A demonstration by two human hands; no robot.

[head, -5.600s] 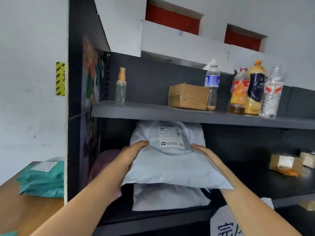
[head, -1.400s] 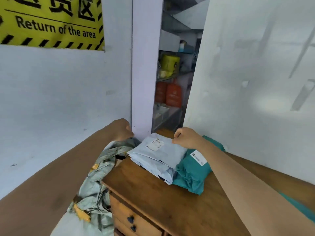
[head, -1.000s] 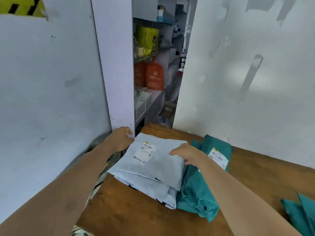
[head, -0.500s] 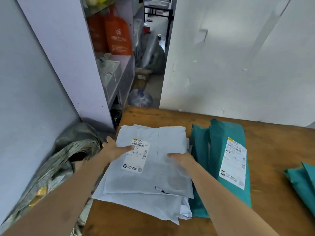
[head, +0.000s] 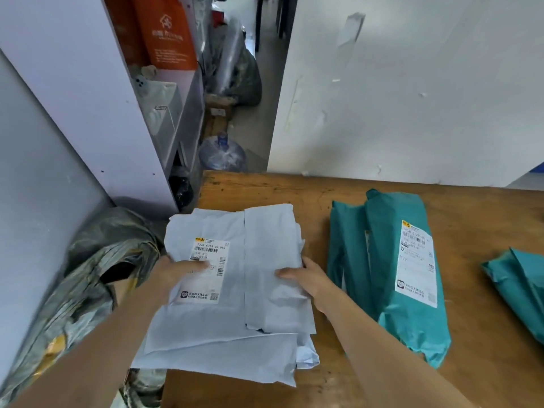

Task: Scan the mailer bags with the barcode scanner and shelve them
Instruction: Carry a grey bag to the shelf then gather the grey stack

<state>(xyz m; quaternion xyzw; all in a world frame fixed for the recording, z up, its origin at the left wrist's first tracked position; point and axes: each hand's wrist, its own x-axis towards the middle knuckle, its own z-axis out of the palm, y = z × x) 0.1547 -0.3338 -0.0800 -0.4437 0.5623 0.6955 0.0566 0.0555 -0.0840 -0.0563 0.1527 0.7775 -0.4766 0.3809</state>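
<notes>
A pale grey mailer bag point(head: 259, 251) with a white barcode label point(head: 206, 269) lies on top of another grey mailer point(head: 235, 357) at the left end of the wooden table point(head: 471, 363). My left hand point(head: 173, 272) grips the top bag's left edge, thumb on the label. My right hand point(head: 306, 278) grips its right edge, thumb on top. A teal mailer bag point(head: 391, 304) with a label lies to the right. No barcode scanner is in view.
Another teal mailer point(head: 521, 293) sits at the table's right edge. A large grey-green sack point(head: 88, 278) slumps on the floor left of the table. A white shelf unit point(head: 97, 92), a water jug point(head: 222, 154) and a white wall point(head: 412, 83) stand beyond.
I turned from the dark shelf, where I had placed a grey mailer, to the table. Both hands reached the top grey mailer and now grip its two side edges.
</notes>
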